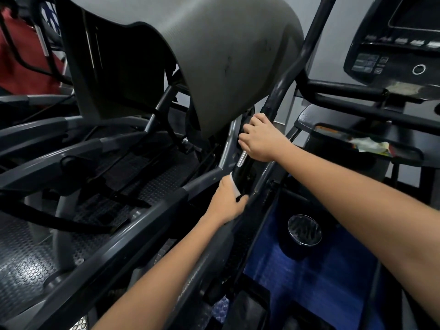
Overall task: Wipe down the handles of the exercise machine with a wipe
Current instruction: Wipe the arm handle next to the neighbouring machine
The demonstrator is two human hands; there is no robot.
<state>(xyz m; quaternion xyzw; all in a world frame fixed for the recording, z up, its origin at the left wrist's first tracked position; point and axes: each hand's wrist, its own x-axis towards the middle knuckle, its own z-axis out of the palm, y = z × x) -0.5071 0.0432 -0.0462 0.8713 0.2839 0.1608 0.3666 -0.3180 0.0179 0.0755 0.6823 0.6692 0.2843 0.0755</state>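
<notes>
Both hands on the black handle bar, centre of frame.

Left hand (227, 203), lower centre, grips the handle (245, 177) with fingers curled round it and a white wipe (234, 186) pressed between palm and bar. Right hand (259, 139), just above, fingers curled round the same bar below its upward bend. Grey machine shroud (214, 55) fills upper centre; a neighbouring console (392, 44) sits upper right.

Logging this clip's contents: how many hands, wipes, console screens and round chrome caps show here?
Hands: 2, left hand and right hand, both on the black handle
Wipes: 1, white wipe under the left hand
Console screens: 1, console
Chrome caps: 1, chrome cap
Total: 5
</notes>
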